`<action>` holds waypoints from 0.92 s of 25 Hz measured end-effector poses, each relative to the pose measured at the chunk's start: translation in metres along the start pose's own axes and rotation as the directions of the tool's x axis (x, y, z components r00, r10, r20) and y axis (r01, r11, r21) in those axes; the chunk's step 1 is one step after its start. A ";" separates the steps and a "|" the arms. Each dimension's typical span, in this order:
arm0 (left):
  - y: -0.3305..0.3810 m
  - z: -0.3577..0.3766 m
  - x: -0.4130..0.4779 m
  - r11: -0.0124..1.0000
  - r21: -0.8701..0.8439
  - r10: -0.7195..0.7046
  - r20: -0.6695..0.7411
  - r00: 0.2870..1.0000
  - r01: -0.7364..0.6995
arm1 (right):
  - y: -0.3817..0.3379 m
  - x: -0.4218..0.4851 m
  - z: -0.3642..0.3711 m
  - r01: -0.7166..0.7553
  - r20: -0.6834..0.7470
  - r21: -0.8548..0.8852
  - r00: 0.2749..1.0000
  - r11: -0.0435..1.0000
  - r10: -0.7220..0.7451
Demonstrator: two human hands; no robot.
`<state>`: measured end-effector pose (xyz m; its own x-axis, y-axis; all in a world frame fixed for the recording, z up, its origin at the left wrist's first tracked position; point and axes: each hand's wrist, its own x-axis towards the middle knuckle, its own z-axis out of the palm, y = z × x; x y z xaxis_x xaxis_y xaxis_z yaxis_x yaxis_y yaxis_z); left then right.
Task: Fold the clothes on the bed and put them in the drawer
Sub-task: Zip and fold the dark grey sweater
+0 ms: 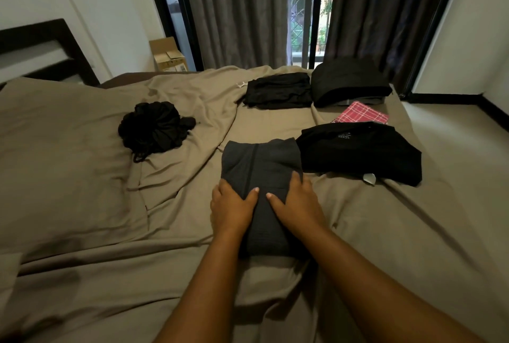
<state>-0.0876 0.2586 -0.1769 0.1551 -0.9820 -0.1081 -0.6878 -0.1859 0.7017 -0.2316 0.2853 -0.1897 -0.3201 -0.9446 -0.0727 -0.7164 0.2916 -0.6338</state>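
While the grey garment lies folded into a narrow oblong in the middle of the bed, both hands clasp its near half from either side. The left hand curls its fingers down over the left edge with the thumb laid across the top. The right hand mirrors it on the right edge, thumb pointing inward. The two thumbs lie close together on the cloth without touching, and the fingertips of both hands are mostly tucked out of sight at the garment's sides. Just to the right, against the garment's far corner, sits a folded black shirt with a small printed label at the neck. Beyond it a pink checked cloth peeks out. Further back, near the curtains, a flat black folded piece and a thicker black stack rest side by side. To the left, an unfolded black bundle lies crumpled at the edge of the pillow. A cardboard box stands beyond the bed, by the wall next to the curtains.
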 end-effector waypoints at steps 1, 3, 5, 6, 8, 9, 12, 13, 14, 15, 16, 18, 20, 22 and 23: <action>0.005 -0.002 0.000 0.990 -0.107 -0.087 0.013 0.996 0.088 | -0.003 0.001 -0.003 -0.054 -0.030 0.071 0.998 0.996 0.056; 0.016 -0.011 0.002 0.892 -0.383 -0.210 0.123 0.970 0.242 | -0.007 0.005 -0.011 -0.113 -0.034 0.112 0.992 0.987 0.118; 0.023 -0.021 0.005 0.721 -0.597 -0.240 0.262 0.935 0.352 | -0.006 0.011 -0.022 -0.178 0.032 0.239 0.984 0.954 0.176; 0.023 -0.025 0.007 0.678 -0.626 -0.237 0.310 0.921 0.386 | -0.007 0.013 -0.029 -0.233 0.092 0.368 0.973 0.900 0.214; 0.026 -0.030 0.008 0.655 -0.632 -0.203 0.381 0.902 0.414 | -0.011 0.014 -0.047 -0.374 0.266 0.539 0.926 0.755 0.269; 0.030 -0.032 0.008 0.635 -0.652 -0.168 0.407 0.898 0.414 | -0.013 0.016 -0.054 -0.407 0.322 0.555 0.909 0.726 0.263; 0.042 -0.044 0.002 0.523 -0.753 -0.022 0.456 0.890 0.399 | -0.020 0.020 -0.070 -0.330 0.281 0.576 0.939 0.748 0.197; 0.046 -0.051 0.000 0.486 -0.785 0.022 0.450 0.893 0.384 | -0.021 0.022 -0.074 -0.303 0.271 0.601 0.948 0.739 0.167; 0.047 -0.055 0.001 0.452 -0.817 0.063 0.430 0.901 0.358 | -0.024 0.023 -0.080 -0.302 0.305 0.643 0.944 0.704 0.127; 0.048 -0.059 0.000 0.418 -0.845 0.102 0.407 0.908 0.333 | -0.027 0.023 -0.085 -0.334 0.369 0.692 0.926 0.640 0.084; 0.048 -0.062 -0.002 0.390 -0.868 0.142 0.386 0.912 0.307 | -0.032 0.021 -0.089 -0.379 0.433 0.734 0.900 0.564 0.043; 0.049 -0.068 -0.005 0.378 -0.903 0.208 0.296 0.932 0.203 | -0.042 0.015 -0.096 -0.384 0.445 0.794 0.895 0.472 -0.020; 0.051 -0.077 -0.007 0.394 -0.918 0.282 0.176 0.943 0.054 | -0.046 0.016 -0.104 -0.239 0.314 0.860 0.944 0.450 -0.101; 0.052 -0.089 -0.007 0.396 -0.918 0.337 0.128 0.933 -0.017 | -0.053 0.012 -0.118 -0.115 0.218 0.895 0.956 0.432 -0.196; 0.052 -0.095 -0.008 0.395 -0.918 0.354 0.133 0.926 -0.019 | -0.054 0.009 -0.123 -0.091 0.205 0.893 0.954 0.440 -0.218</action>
<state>-0.0571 0.2598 -0.0724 -0.1945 -0.9794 0.0542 0.3765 -0.0235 0.9261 -0.2720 0.2794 -0.0610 -0.0216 -0.9958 -0.0891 0.2676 0.0801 -0.9602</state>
